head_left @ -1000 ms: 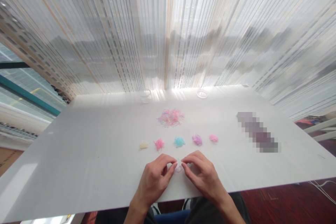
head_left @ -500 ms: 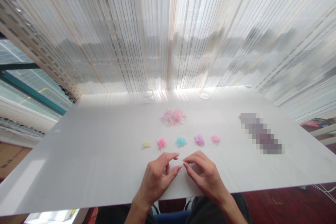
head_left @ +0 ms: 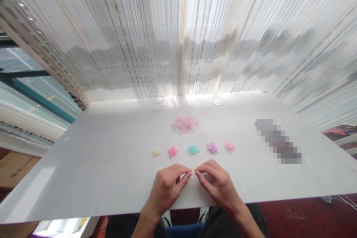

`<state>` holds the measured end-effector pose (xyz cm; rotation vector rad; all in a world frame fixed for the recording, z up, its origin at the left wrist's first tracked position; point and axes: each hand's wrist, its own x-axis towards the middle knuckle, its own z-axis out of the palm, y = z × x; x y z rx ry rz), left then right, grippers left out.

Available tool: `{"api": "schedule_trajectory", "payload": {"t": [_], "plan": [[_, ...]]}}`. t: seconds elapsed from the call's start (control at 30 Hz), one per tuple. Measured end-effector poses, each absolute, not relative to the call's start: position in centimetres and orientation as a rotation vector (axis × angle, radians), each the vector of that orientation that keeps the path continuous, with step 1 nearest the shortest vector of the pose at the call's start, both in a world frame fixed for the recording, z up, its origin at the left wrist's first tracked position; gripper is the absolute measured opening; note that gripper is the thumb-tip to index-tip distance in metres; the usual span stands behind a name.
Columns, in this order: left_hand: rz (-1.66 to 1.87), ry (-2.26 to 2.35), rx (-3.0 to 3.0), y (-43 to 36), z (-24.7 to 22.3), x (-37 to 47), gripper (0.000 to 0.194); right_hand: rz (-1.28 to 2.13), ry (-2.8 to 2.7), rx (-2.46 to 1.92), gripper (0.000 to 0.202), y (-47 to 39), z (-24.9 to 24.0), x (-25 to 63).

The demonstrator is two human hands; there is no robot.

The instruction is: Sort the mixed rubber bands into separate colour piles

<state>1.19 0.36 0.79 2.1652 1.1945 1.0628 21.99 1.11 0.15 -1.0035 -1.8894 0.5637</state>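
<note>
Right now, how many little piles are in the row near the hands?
5, from left to right: yellow pile, dark pink pile, blue pile, purple pile, light pink pile. None looks hidden.

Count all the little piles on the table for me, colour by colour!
Pale yellow pile: 1
Bright pink pile: 1
Blue-green pile: 1
Purple pile: 1
Light pink pile: 1
Mixed-colour pile: 1
Total: 6 piles

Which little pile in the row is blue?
The turquoise pile, in the middle of the five. The pale yellow pile and bright pink pile are left of it; the purple pile and light pink pile are right. None of those is blue.
</note>
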Motion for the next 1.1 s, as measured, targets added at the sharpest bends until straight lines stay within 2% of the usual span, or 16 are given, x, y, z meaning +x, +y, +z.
{"api": "schedule_trajectory", "payload": {"t": [0.93, 1.1], "plan": [[1.010, 1.216, 2.095, 0.6, 1.6, 0.4, 0.011, 0.584, -1.870, -0.993, 0.011, 1.0, 0.5, 22.1], [1.165, 1.454, 2.037, 1.4, 2.0, -3.2, 0.015, 0.599, -1.858, -1.024, 0.012, 1.0, 0.4, 22.1]]}}
